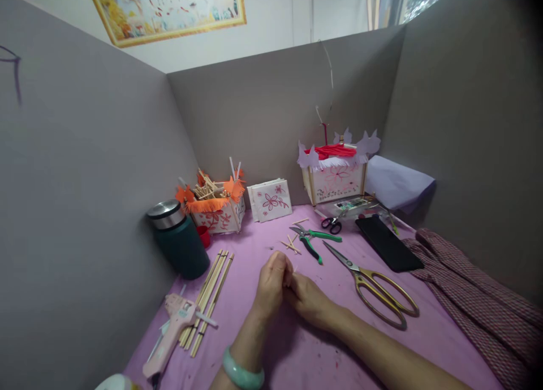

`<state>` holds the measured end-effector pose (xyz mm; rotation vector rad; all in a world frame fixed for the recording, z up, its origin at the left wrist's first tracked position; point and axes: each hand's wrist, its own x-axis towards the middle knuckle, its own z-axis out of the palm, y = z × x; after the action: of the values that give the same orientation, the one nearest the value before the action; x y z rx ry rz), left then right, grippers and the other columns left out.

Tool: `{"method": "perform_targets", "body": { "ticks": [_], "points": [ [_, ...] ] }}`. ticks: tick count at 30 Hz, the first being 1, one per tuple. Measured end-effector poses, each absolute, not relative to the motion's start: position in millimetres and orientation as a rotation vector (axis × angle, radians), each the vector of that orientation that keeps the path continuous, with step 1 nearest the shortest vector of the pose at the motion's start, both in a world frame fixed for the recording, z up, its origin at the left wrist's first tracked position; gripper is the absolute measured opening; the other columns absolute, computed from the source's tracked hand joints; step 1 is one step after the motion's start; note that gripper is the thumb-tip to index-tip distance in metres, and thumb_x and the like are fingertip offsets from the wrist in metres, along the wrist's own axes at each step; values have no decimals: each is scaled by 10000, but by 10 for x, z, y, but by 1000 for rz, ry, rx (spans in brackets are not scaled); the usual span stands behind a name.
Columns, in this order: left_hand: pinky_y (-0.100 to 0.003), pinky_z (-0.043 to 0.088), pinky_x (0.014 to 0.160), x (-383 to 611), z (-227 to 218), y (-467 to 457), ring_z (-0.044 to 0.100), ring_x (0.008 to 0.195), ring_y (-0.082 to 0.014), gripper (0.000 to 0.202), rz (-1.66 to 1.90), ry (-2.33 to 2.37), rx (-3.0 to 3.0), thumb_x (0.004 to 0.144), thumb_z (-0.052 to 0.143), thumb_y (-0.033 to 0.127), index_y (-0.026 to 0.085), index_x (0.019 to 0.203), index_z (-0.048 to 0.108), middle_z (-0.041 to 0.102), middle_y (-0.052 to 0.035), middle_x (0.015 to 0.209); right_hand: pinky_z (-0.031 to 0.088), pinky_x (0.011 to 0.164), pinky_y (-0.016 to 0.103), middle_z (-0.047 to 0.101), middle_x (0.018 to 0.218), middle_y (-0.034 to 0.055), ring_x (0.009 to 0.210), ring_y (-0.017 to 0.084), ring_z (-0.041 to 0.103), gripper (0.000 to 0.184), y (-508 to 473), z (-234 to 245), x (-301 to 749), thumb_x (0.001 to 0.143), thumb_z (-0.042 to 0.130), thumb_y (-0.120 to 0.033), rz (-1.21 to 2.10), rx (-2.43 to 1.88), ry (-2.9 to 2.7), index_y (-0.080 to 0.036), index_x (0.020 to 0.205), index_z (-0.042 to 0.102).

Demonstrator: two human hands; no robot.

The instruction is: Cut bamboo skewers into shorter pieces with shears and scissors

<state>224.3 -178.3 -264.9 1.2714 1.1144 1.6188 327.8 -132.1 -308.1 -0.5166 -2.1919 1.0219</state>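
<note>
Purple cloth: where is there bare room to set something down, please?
Bare cloth lies between the bamboo sticks and left hand, and between the right hand and gold scissors. Crowded: around the pruners and phone.

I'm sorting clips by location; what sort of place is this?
Probably a handicraft workspace: a glue gun, long wooden sticks and large gold-handled scissors lie on the purple tabletop.

The left hand (270, 285), with a round pale green bracelet (242, 369) on its wrist, touches the right hand (313, 300) over the pink cloth-covered worktop (244, 282), and their curled fingers hide what is inside. Big metal scissors with gold handles (360, 273) and green-handled metal cutters (305, 235) lie near the right hand. A pale pink plastic glue gun (173, 325) lies partly over long thin wooden sticks (211, 287).
</note>
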Motion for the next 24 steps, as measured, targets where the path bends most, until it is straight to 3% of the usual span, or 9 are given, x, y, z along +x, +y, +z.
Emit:
{"method": "perform_targets", "body": {
  "ticks": [8, 11, 14, 17, 20, 24],
  "points": [
    [-242, 300, 509, 2235, -2658, -1786, 338, 490, -95, 414, 1661, 1100, 1249, 893, 394, 501, 187, 629, 443, 378, 47, 528, 404, 658, 263, 606, 792, 36, 696, 155, 532, 188, -1315, -3127, 3250, 903, 425, -293, 971, -498, -2155, -179, 784, 515],
    [-240, 350, 540, 2217, -2607, -1802, 407, 525, -102, 415, 1634, 1151, 1249, 884, 404, 519, 176, 681, 519, 445, 33, 561, 409, 663, 268, 600, 790, 37, 698, 156, 532, 165, -1313, -3125, 3234, 899, 423, -275, 954, -509, -2172, -181, 797, 513],
    [-277, 439, 736, 2124, -2486, -1917, 558, 802, -149, 450, 1655, 1221, 1257, 878, 396, 547, 176, 1009, 615, 612, -51, 913, 411, 663, 281, 581, 764, 39, 692, 161, 523, 168, -1308, -3139, 3248, 894, 421, -266, 875, -581, -2223, -181, 781, 512],
    [-345, 445, 860, 1944, -2354, -2243, 573, 971, -193, 479, 1782, 1328, 1238, 869, 435, 534, 177, 1156, 573, 594, -100, 1106, 416, 648, 279, 574, 734, 31, 669, 156, 524, 183, -1304, -3162, 3289, 901, 420, -296, 848, -679, -2243, -180, 801, 522],
    [-359, 471, 830, 1750, -2251, -2828, 613, 852, -185, 360, 1897, 1497, 1185, 872, 497, 437, 158, 1055, 634, 643, -93, 963, 434, 663, 277, 586, 722, 20, 671, 152, 554, 190, -1307, -3166, 3322, 902, 422, -314, 866, -723, -2201, -178, 848, 543],
    [-350, 514, 625, 1564, -2157, -3749, 605, 621, -186, 233, 1734, 1547, 1179, 843, 554, 347, 173, 911, 694, 644, -73, 704, 471, 722, 298, 636, 859, 47, 732, 157, 598, 225, -1311, -3142, 3336, 904, 411, -324, 874, -741, -2079, -173, 954, 569]
  ]
}}
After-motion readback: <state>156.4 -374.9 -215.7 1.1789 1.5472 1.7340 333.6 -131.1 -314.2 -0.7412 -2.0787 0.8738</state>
